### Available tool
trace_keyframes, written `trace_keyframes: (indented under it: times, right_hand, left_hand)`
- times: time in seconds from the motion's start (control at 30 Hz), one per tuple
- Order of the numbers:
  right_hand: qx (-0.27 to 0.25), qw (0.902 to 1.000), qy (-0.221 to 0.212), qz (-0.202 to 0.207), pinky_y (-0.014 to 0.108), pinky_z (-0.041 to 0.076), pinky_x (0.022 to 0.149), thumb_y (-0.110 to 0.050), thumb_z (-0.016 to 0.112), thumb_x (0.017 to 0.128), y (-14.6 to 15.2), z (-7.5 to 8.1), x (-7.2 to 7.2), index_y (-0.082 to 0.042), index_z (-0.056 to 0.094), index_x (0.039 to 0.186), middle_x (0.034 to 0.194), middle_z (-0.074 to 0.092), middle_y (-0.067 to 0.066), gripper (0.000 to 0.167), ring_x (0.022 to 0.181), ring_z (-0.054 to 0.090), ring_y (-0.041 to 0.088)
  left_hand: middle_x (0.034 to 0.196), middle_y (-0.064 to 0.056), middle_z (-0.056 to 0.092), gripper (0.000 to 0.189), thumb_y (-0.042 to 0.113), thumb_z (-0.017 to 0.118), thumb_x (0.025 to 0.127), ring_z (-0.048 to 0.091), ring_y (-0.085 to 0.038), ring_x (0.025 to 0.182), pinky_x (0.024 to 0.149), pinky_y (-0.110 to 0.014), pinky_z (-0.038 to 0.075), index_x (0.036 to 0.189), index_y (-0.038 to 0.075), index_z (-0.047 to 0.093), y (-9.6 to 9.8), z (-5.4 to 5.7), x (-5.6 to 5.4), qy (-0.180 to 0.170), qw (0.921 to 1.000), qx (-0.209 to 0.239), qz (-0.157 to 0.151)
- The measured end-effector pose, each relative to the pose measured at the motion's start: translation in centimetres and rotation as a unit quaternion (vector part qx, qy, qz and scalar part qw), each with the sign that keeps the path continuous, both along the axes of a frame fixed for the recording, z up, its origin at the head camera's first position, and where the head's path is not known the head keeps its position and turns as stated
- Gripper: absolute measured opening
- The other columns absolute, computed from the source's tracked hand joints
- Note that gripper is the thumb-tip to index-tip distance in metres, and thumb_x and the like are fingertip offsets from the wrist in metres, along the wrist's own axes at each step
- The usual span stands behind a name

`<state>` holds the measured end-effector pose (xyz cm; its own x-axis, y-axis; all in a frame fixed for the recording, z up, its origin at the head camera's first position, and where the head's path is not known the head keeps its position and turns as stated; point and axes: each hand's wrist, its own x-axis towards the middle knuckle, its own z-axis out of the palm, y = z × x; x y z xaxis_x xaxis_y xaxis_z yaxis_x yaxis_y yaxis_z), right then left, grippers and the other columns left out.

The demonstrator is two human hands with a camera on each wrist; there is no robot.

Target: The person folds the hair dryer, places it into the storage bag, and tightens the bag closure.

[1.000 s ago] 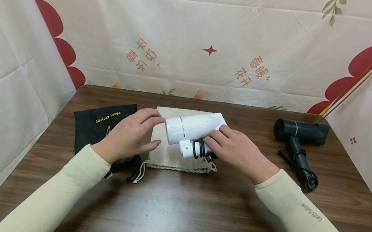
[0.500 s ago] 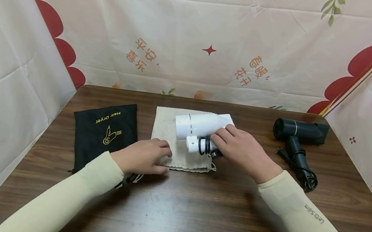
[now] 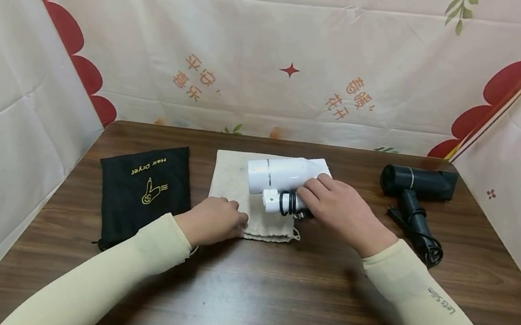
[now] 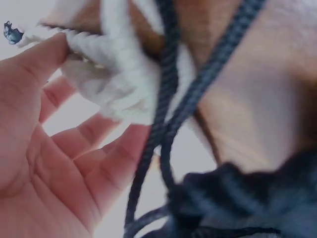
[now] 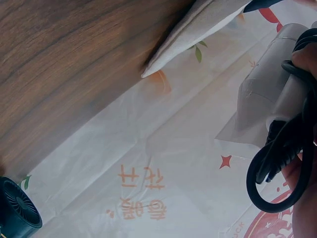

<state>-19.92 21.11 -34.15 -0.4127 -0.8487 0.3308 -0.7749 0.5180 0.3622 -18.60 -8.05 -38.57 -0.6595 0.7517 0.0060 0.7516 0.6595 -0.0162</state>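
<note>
A white hair dryer (image 3: 286, 173) with its handle folded in is held by my right hand (image 3: 341, 211), above a cream drawstring bag (image 3: 229, 177). Black cord (image 5: 253, 191) is wound round the handle and loops down in the right wrist view. My left hand (image 3: 213, 220) is at the bag's near left corner. In the left wrist view, the thumb presses the gathered cream cloth (image 4: 111, 91) at the bag's mouth, with the fingers on its other side. The dryer's nozzle end is partly hidden by my right hand in the head view.
Left of the cream bag lies a black pouch (image 3: 143, 201) marked "Hair Dryer"; its black drawstrings (image 4: 168, 99) hang close to my left hand. A black hair dryer (image 3: 419, 183) with a bundled cord rests at the table's (image 3: 249, 307) far right. Printed cloth (image 3: 259, 33) walls the back and sides.
My left hand has left the dryer's round end, come down to the cream bag's near edge and taken hold there. My right hand has carried the white hair dryer slightly right.
</note>
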Motion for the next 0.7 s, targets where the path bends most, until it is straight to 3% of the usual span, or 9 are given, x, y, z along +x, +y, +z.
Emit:
trace_keyframes:
  times: [0.13, 0.27, 0.5, 0.7]
  right_hand:
    - [-0.002, 1.0, -0.004, -0.004, 0.038, 0.051, 0.077, -0.023, 0.092, 0.069, 0.2, 0.0, 0.0, -0.004, 0.056, 0.113, 0.106, 0.056, 0.01, 0.06, 0.094, 0.051, 0.027]
    - [-0.004, 0.9999, -0.006, -0.008, 0.038, 0.051, 0.077, -0.023, 0.092, 0.069, 0.2, 0.0, 0.0, -0.004, 0.056, 0.112, 0.106, 0.056, 0.01, 0.059, 0.094, 0.051, 0.027]
    - [-0.001, 0.9996, -0.012, -0.025, 0.039, 0.051, 0.079, -0.024, 0.093, 0.068, 0.3, 0.4, 0.3, -0.004, 0.056, 0.113, 0.107, 0.056, 0.009, 0.062, 0.095, 0.052, 0.027]
    - [-0.001, 0.999, -0.025, -0.038, 0.04, 0.052, 0.081, -0.025, 0.094, 0.066, 0.7, 0.7, 0.6, -0.005, 0.057, 0.115, 0.108, 0.057, 0.009, 0.065, 0.097, 0.052, 0.027]
  left_hand:
    - [0.072, -0.002, 0.06, 0.011, 0.024, 0.062, 0.099, 0.062, -0.02, 0.066, 0.059, -0.037, 0.051, 0.092, 0.015, 0.064, 0.0, 0.3, -0.3, -0.015, 0.9998, 0.012, -0.008]
    - [0.07, -0.001, 0.061, 0.01, 0.019, 0.058, 0.101, 0.06, -0.018, 0.062, 0.058, -0.036, 0.05, 0.096, 0.013, 0.063, -0.1, 0.8, -0.8, -0.044, 0.9988, 0.019, 0.007]
    - [0.092, -0.001, 0.07, 0.015, 0.018, 0.055, 0.103, 0.065, -0.015, 0.077, 0.073, -0.035, 0.053, 0.107, 0.013, 0.069, -0.4, 1.8, -1.9, -0.118, 0.9914, 0.045, 0.035]
    - [0.099, 0.001, 0.068, 0.018, 0.017, 0.054, 0.103, 0.06, -0.012, 0.08, 0.077, -0.034, 0.049, 0.113, 0.013, 0.069, -0.7, 2.4, -3.0, -0.187, 0.9778, 0.071, 0.063]
